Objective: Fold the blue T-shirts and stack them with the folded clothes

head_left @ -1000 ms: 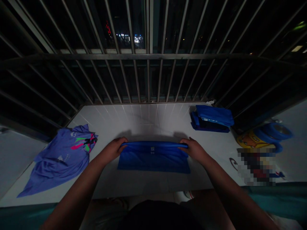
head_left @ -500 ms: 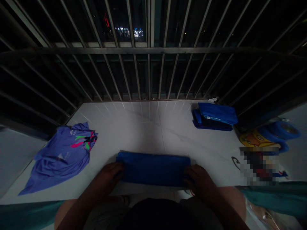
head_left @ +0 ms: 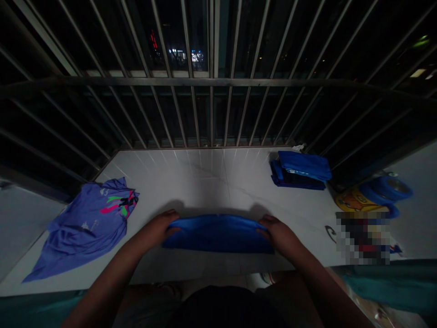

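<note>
A folded blue cloth garment spans the space between my two hands, its upper edge lifted off the white ledge and sagging slightly. My left hand pinches its upper left corner, thumb on the near side. At the upper right corner, my right hand grips it the same way. The exact kind of garment cannot be told in the dim light. To the left lies a purple shirt with pink and green print, spread out and wrinkled.
Folded blue clothes are stacked at the back right of the white ledge. A yellow and blue container stands at the right wall, beside a blurred-out item. Metal bars close off the back. Teal curtains hang along the front.
Both hands have moved from the lower sides of the folded blue garment to its upper corners. Its upper edge is now raised toward me. The view has shifted slightly.
</note>
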`<action>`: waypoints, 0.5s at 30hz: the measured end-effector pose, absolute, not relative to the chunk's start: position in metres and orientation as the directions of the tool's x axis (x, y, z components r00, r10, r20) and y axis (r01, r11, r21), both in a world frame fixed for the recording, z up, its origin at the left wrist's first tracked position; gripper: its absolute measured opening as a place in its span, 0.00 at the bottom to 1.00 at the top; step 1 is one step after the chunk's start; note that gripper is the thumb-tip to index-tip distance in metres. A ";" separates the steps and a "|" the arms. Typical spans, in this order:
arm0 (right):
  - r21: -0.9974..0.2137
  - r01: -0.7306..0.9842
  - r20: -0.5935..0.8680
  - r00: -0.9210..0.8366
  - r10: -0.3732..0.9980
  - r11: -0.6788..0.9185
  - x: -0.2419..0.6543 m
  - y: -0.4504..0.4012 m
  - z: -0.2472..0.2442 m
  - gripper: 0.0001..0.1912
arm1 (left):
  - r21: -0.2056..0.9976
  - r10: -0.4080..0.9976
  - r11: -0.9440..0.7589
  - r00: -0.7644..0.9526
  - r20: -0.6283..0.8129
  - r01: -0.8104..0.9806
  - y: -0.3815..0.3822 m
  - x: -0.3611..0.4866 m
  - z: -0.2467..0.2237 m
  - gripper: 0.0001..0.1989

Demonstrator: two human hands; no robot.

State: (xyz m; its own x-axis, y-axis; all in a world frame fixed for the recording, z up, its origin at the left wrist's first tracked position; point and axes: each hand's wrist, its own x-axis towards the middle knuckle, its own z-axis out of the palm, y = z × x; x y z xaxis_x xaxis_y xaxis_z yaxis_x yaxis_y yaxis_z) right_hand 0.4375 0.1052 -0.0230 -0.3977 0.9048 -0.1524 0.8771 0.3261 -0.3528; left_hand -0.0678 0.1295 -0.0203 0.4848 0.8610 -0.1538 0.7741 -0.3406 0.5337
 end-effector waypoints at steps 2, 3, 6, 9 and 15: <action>-0.312 0.875 0.015 -0.384 0.923 0.370 0.447 0.107 -0.011 0.15 | 0.519 0.886 -0.396 0.463 -0.001 0.758 0.122 -0.070 -0.008 0.08; -0.281 0.878 0.091 -0.377 0.922 0.387 0.452 0.107 -0.008 0.15 | 0.486 0.891 -0.424 0.448 0.073 0.764 0.117 -0.071 -0.006 0.08; -0.182 0.900 0.168 -0.369 0.914 0.397 0.464 0.098 -0.019 0.18 | 0.334 0.881 -0.474 0.438 0.182 0.815 0.098 -0.070 -0.023 0.18; -0.132 0.926 0.043 -0.351 0.935 0.354 0.471 0.078 -0.054 0.26 | 0.222 0.878 -0.478 0.457 0.142 0.850 0.075 -0.067 -0.065 0.28; -0.234 0.944 -0.038 -0.246 0.968 0.231 0.467 0.051 -0.099 0.26 | 0.341 0.935 -0.346 0.292 0.200 0.874 0.046 -0.067 -0.112 0.29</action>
State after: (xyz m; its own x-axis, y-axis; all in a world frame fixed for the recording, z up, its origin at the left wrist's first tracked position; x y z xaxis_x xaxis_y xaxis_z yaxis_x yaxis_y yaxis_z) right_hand 0.4668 0.0512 -0.0991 -0.2462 0.9685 -0.0385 0.9444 0.2308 -0.2341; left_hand -0.0670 0.0461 -0.1118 0.2923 0.9353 0.1996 0.8740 -0.3460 0.3412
